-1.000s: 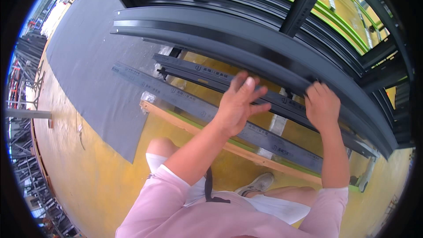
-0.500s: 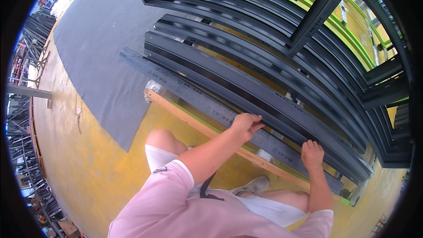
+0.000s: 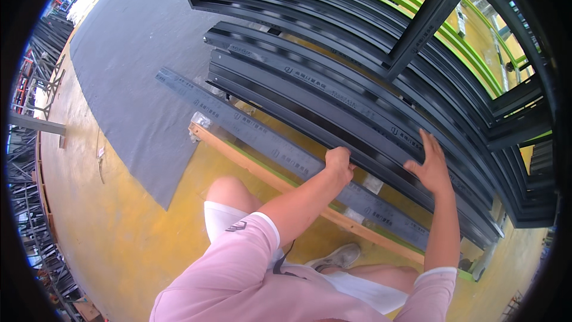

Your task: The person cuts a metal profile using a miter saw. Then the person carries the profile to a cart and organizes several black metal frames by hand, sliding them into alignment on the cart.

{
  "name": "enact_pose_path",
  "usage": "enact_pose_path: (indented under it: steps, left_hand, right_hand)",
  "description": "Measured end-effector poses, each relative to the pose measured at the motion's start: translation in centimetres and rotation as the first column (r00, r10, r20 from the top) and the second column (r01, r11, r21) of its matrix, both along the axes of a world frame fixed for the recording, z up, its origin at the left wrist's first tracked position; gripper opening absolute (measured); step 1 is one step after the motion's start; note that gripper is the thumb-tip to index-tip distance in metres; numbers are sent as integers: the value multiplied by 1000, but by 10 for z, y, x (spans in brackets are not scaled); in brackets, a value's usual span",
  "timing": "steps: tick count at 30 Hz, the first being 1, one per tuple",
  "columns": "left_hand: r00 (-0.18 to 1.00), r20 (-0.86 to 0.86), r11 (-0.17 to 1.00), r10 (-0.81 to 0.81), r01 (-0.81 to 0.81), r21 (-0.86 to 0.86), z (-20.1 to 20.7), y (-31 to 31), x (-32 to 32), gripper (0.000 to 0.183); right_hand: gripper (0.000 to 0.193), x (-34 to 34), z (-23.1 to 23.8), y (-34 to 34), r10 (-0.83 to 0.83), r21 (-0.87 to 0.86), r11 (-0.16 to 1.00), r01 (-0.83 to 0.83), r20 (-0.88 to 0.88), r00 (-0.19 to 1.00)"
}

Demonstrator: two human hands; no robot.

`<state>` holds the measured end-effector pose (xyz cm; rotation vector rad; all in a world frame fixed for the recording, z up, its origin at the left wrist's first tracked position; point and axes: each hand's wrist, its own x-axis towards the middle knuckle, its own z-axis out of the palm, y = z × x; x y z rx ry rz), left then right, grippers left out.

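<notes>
Several long black metal frame profiles (image 3: 333, 104) lie side by side on the floor in front of me. My left hand (image 3: 338, 164) is curled over the near edge of the closest wide black profile, gripping it. My right hand (image 3: 430, 167) rests flat, fingers spread, on top of the same profile further right. Just in front of it lies a flatter dark grey profile strip (image 3: 262, 143), and under that a long wooden batten (image 3: 250, 164). My knees and pink sleeves fill the lower part of the view.
A dark grey mat (image 3: 137, 77) covers the yellow floor (image 3: 107, 232) to the left. An assembled black frame (image 3: 441, 6) stands behind the profiles, with green rails (image 3: 476, 59) beyond. Metal racks (image 3: 30, 161) line the far left edge. A grey shoe (image 3: 336, 257) shows below.
My left hand slid off the top of the profile and closed on its near edge. My right hand shifted right along it and opened flat. The view has pulled back.
</notes>
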<state>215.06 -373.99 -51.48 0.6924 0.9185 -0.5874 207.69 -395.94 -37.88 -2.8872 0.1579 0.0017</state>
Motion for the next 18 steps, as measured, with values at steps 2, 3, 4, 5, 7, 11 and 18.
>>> enact_pose_path:
  steps: [2, 3, 4, 5, 7, 11, 18]
  left_hand:
    - [998, -13, 998, 53, -54, -21, -9, -1, 8, 26]
    - [997, -20, 997, 71, -72, -33, -16, 3, 12, 25]
    - [996, -38, 995, 79, -81, -52, -16, 2, 12, 25]
    - [996, -52, 996, 75, -78, -48, -15, 1, 12, 25]
    - [995, -76, 997, 68, -71, -36, -12, 0, 14, 26]
    - [976, -154, 967, 154, -181, -179, -25, 0, 41, 32]
    - [965, -157, 943, 210, -242, -229, -42, -6, 57, 35]
  right_hand:
    - [61, 16, -21, -10, -55, 48, 997, 60, -98, 994]
    - [56, 22, -26, -7, -48, 37, 998, 52, -111, 993]
    - [52, 22, -30, -8, -51, 18, 998, 54, -134, 990]
    - [48, 23, -35, -7, -85, 20, 996, 89, -128, 988]
    - [42, 23, -43, -2, -152, 28, 987, 156, -113, 982]
    - [37, 39, -43, 7, -149, 208, 966, 153, -35, 988]
    - [35, 66, -44, 45, -95, 83, 992, 90, 63, 993]
